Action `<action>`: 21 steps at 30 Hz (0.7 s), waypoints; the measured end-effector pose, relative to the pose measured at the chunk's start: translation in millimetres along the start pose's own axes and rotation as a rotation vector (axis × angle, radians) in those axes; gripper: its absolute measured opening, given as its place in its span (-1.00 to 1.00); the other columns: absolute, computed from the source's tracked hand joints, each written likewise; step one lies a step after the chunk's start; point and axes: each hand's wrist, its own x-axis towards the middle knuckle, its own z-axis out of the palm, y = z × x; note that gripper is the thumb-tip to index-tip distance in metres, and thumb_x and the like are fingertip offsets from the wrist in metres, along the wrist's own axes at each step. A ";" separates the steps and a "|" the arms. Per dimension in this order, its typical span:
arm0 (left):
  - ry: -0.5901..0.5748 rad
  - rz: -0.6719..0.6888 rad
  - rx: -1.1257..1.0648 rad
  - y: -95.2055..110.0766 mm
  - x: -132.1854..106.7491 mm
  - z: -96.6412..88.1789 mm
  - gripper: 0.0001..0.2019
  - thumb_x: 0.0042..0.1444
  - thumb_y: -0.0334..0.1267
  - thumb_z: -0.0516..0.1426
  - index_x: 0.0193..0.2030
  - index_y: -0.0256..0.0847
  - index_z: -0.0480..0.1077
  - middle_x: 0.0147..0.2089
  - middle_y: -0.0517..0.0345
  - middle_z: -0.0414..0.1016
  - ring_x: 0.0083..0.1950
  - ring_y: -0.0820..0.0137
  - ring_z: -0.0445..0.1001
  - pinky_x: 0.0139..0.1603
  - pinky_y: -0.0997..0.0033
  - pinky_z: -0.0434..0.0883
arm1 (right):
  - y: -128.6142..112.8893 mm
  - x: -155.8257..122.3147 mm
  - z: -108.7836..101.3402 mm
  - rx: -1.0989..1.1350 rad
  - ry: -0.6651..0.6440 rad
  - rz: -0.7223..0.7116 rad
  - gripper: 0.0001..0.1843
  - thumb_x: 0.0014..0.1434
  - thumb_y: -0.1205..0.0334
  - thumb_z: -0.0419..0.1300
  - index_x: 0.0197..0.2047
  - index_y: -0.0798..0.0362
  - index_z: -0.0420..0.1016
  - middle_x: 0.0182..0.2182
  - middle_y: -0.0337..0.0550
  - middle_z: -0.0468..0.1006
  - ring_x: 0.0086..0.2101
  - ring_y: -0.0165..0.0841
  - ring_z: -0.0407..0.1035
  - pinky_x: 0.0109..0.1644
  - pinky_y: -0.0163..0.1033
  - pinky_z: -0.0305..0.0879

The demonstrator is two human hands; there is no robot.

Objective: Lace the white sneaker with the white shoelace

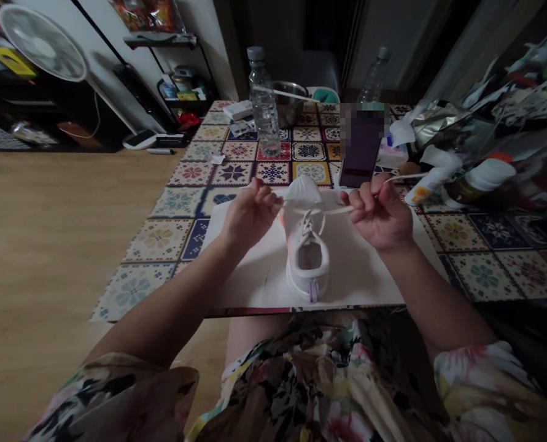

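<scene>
A white sneaker [306, 242] stands upright on a white sheet [356, 276] on the patterned table, heel toward me. My left hand [250, 212] is closed, pinching the left end of the white shoelace [328, 210] beside the shoe. My right hand [378, 212] is closed on the lace's right end, which is drawn taut across the top of the shoe; the lace tip sticks out to the right past my fingers.
A dark phone [360, 150] leans upright just beyond the shoe. Two clear plastic bottles [264, 104] and a metal bowl [289, 101] stand farther back. Heaped clutter [494, 135] covers the table's right side. A white fan [40, 43] and wooden floor [47, 233] lie to the left.
</scene>
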 end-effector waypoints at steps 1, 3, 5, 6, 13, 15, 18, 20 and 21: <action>-0.001 -0.015 -0.005 4.7 1.1 -1.1 -0.66 0.34 -0.34 0.04 -0.51 -0.22 0.24 -0.70 0.41 0.12 -0.70 0.65 0.18 -0.58 0.69 0.29 | -4.1 1.4 -1.8 0.041 -0.017 0.028 -0.69 0.13 -0.07 0.32 -0.45 -0.08 0.39 -0.67 -0.44 0.18 -0.58 -0.45 0.20 -0.24 -0.24 0.39; -0.024 -0.019 0.045 13.1 3.0 -4.5 -0.65 0.33 -0.33 0.04 -0.53 -0.21 0.17 -0.72 0.44 -0.04 -0.76 0.64 -0.03 -0.73 0.66 0.05 | -11.6 2.7 -5.4 0.072 -0.063 0.060 -0.68 0.13 -0.06 0.32 -0.47 -0.08 0.38 -0.72 -0.47 0.07 -0.68 -0.48 0.02 -0.48 -0.33 0.27; -0.068 -0.018 0.163 19.8 5.2 -9.0 -0.66 0.27 -0.32 0.10 -0.53 -0.20 0.14 -0.71 0.45 -0.06 -0.76 0.64 -0.09 -0.74 0.63 -0.06 | -18.3 2.9 -9.6 0.069 -0.122 0.070 -0.68 0.13 -0.05 0.32 -0.48 -0.07 0.39 -0.74 -0.47 0.05 -0.71 -0.49 -0.07 -0.61 -0.39 0.10; -0.101 -0.033 0.238 22.5 6.5 -11.6 -0.68 0.23 -0.31 0.14 -0.52 -0.19 0.15 -0.70 0.45 -0.06 -0.76 0.64 -0.10 -0.73 0.64 -0.08 | -21.3 2.9 -12.4 0.068 -0.159 0.073 -0.69 0.14 -0.04 0.32 -0.47 -0.07 0.40 -0.74 -0.47 0.05 -0.72 -0.50 -0.09 -0.63 -0.40 0.05; -0.374 -0.174 0.885 24.7 12.6 -27.6 -0.74 -0.03 -0.24 0.32 -0.48 -0.22 0.29 -0.66 0.43 0.05 -0.68 0.63 -0.01 -0.66 0.62 -0.05 | -28.6 3.9 -43.2 0.020 -0.660 0.217 -0.78 0.13 0.05 0.33 -0.44 -0.01 0.59 -0.72 -0.37 0.34 -0.74 -0.59 0.08 -0.63 -0.42 0.06; -0.450 -0.160 1.096 22.2 12.4 -28.9 -0.75 -0.04 -0.21 0.32 -0.49 -0.23 0.33 -0.62 0.36 0.13 -0.62 0.59 0.08 -0.61 0.59 0.02 | -26.1 4.5 -47.4 -0.127 -0.857 0.411 -0.72 0.05 -0.01 0.38 -0.49 0.02 0.61 -0.70 -0.26 0.44 -0.68 -0.53 0.25 -0.57 -0.39 0.17; -0.554 -0.102 1.303 20.3 11.7 -28.1 -0.76 -0.05 -0.17 0.31 -0.53 -0.24 0.38 -0.57 0.30 0.22 -0.55 0.55 0.14 -0.54 0.56 0.08 | -21.1 4.2 -42.7 -0.255 -1.130 0.646 -0.64 0.05 -0.06 0.38 -0.51 0.08 0.59 -0.66 -0.20 0.47 -0.62 -0.50 0.31 -0.51 -0.38 0.22; -0.620 -0.092 1.345 20.8 11.1 -26.6 -0.74 -0.04 -0.12 0.30 -0.54 -0.23 0.41 -0.57 0.29 0.23 -0.54 0.54 0.14 -0.53 0.55 0.09 | -18.0 2.6 -34.6 -0.244 -1.094 0.695 -0.60 0.11 -0.08 0.34 -0.49 0.11 0.55 -0.66 -0.26 0.42 -0.63 -0.54 0.25 -0.55 -0.42 0.16; -0.646 -0.097 1.348 21.4 10.7 -25.8 -0.73 -0.03 -0.10 0.29 -0.55 -0.23 0.43 -0.58 0.29 0.25 -0.54 0.53 0.15 -0.53 0.55 0.09 | -16.6 1.5 -30.2 -0.238 -1.010 0.707 -0.57 0.14 -0.10 0.31 -0.48 0.12 0.51 -0.64 -0.28 0.40 -0.64 -0.56 0.21 -0.57 -0.44 0.12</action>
